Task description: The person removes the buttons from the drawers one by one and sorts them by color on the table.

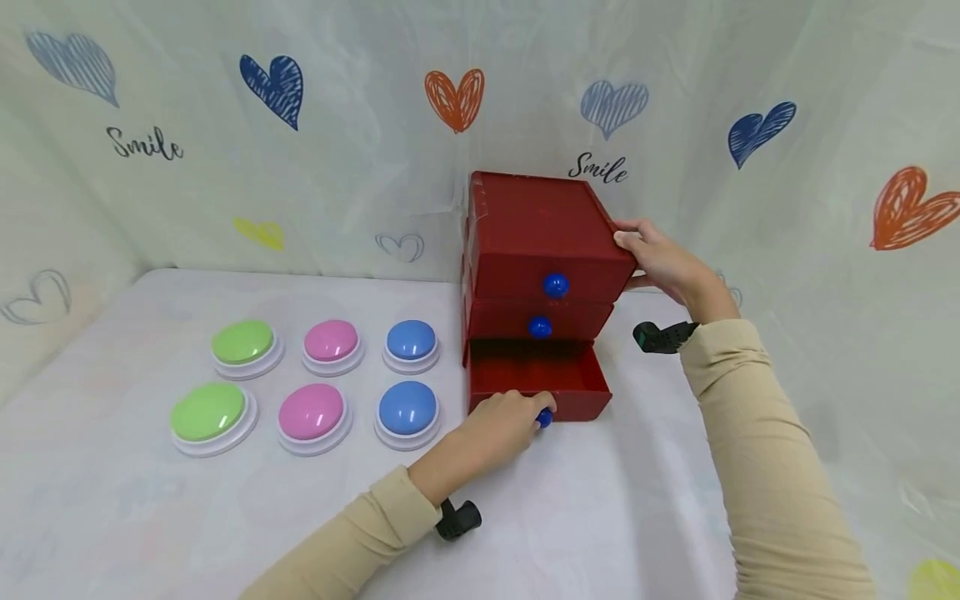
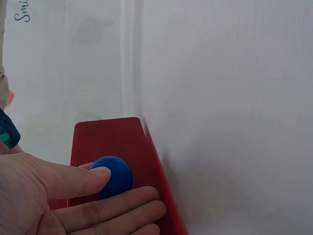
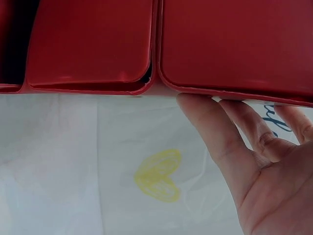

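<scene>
A red chest (image 1: 540, 212) of three stacked drawers stands on the table, each drawer with a round blue knob. The bottom drawer (image 1: 592, 387) is pulled out and its visible inside is bare. My left hand (image 1: 498, 425) pinches that drawer's blue knob (image 2: 117, 177) between thumb and finger, the other fingers stretched out below it in the left wrist view. Against the right side of the chest, near the top, rests my right hand (image 1: 663, 262). Its fairly straight fingers (image 3: 215, 129) touch the side wall. The top drawer (image 1: 517, 275) and middle drawer (image 1: 498, 318) are pushed in.
Left of the chest are two rows of round push buttons on white bases: green (image 1: 208, 412), pink (image 1: 311, 412) and blue (image 1: 407, 408). A white sheet covers the table (image 1: 600, 517). Behind hangs a pale curtain (image 1: 360, 158) printed with hearts.
</scene>
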The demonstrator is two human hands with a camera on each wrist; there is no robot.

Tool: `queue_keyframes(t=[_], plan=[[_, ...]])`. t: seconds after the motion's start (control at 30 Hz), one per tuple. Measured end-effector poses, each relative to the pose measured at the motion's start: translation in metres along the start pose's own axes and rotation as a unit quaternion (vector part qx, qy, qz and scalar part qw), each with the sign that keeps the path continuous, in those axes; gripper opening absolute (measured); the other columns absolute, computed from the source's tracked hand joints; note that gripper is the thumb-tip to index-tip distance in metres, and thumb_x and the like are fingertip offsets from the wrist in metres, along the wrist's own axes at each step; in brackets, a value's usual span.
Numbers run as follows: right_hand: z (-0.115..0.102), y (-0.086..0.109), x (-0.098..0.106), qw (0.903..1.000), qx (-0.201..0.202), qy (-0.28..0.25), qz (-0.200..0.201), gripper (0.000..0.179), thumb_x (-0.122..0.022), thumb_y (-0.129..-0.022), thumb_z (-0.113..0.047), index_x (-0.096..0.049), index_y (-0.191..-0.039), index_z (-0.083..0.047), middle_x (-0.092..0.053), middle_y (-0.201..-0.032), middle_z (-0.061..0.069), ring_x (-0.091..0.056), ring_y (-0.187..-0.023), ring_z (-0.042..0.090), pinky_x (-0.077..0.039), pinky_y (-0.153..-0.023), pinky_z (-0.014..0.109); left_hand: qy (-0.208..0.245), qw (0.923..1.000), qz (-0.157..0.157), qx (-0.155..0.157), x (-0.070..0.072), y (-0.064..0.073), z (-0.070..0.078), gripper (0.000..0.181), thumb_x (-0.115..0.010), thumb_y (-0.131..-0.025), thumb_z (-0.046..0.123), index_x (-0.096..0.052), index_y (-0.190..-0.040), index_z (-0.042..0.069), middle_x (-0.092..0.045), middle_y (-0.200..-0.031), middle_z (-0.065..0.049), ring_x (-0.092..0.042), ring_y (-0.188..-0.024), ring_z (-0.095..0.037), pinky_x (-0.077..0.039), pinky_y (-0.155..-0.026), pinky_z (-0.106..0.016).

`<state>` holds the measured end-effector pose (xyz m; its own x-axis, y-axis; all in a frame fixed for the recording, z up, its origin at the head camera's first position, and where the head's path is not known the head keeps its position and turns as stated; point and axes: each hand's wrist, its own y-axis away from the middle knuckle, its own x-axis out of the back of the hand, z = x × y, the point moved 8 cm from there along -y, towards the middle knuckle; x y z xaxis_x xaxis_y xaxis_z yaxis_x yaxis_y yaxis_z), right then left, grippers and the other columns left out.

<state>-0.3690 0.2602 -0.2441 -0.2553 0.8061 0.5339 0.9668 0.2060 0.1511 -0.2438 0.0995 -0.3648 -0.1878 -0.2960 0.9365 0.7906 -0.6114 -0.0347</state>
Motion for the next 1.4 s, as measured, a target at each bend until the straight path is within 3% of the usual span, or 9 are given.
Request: queue_keyframes(t=[0.2,0.57,0.97,1.4], plan=[[0.003,0.001,0.002,1.0000,0.001,0.000,0.001,0.057,-0.031,-0.100,-0.040,-0.010,-0.147,-0.017,-0.032,-0.142,0.017,-0.048,-0.115,0.029,-0.051,-0.085,0.032,0.013,0.9999,-0.004,0.005,0.001,-0.005,-0.004,0.031,-0.061,-0.090,0.019,-0.056,-0.121,0.019,-0.065,-0.099,0.000,-0.060,-0.081,-0.013,-0.054,-0.075,-0.025],[0.003,-0.001,0.000,1.0000,0.001,0.001,-0.002,0.057,-0.033,-0.099,-0.041,-0.012,-0.147,-0.017,-0.033,-0.142,0.015,-0.046,-0.117,0.028,-0.049,-0.091,0.037,0.032,0.9989,-0.009,0.032,0.003,-0.020,-0.018,0.033,-0.059,-0.092,0.017,-0.054,-0.124,0.018,-0.065,-0.102,-0.002,-0.060,-0.083,-0.013,-0.054,-0.077,-0.026],[0.005,-0.001,0.002,1.0000,0.002,0.003,0.001,0.056,-0.031,-0.100,-0.041,-0.011,-0.147,-0.017,-0.033,-0.141,0.015,-0.047,-0.115,0.026,-0.049,-0.090,0.037,0.040,0.9960,0.006,0.080,0.004,-0.049,-0.037,0.032,-0.057,-0.093,0.017,-0.053,-0.125,0.018,-0.066,-0.107,-0.007,-0.061,-0.075,-0.018,-0.055,-0.069,-0.031],[0.002,-0.003,-0.001,1.0000,0.003,0.000,0.000,0.056,-0.030,-0.100,-0.041,-0.011,-0.147,-0.017,-0.033,-0.143,0.015,-0.046,-0.117,0.026,-0.047,-0.092,0.039,0.066,0.9921,0.017,0.105,0.007,-0.061,-0.048,0.030,-0.054,-0.094,0.016,-0.055,-0.124,0.017,-0.066,-0.112,-0.008,-0.064,-0.095,-0.023,-0.054,-0.080,-0.036]])
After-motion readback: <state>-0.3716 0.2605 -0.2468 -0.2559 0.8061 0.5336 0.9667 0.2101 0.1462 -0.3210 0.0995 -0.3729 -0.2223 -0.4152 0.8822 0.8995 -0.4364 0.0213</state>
